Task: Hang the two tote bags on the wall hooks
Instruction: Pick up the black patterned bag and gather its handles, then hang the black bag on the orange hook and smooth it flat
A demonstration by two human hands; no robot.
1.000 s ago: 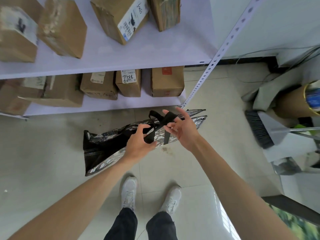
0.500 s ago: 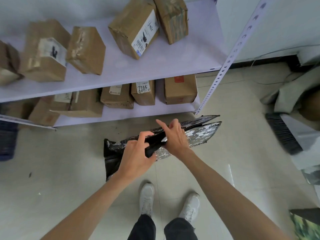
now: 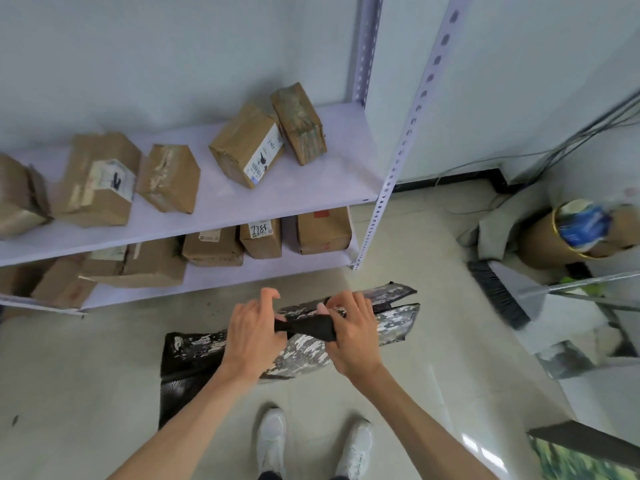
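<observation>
- Centre of frame: left hand (image 3: 250,336) and right hand (image 3: 353,336) both pinch a black strap (image 3: 306,328) of a camouflage tote bag (image 3: 391,318), held above the floor.
- Upper left: shelf (image 3: 221,206) holds cardboard boxes (image 3: 247,145).
- Right: cardboard drum (image 3: 540,242), contents blurred.
- No hooks visible.

Bag (image 3: 304,355) partly covered by both hands; its lower left part sits behind the left forearm. Strap (image 3: 306,328) ends hidden inside the left hand (image 3: 251,336) and right hand (image 3: 353,332), so the grip on each end can't be made out. Boxes (image 3: 14,199) at far left cut by the frame edge. Lower shelf (image 3: 221,277) boxes partly hidden under the upper shelf. Broom (image 3: 498,292) and tube (image 3: 571,233) at right are blurred; tube label unreadable. Box labels too small to read. Shoes (image 3: 272,441) cut by the bottom edge. Dark panel (image 3: 581,441) at bottom right is cut off, can't tell what it is.
</observation>
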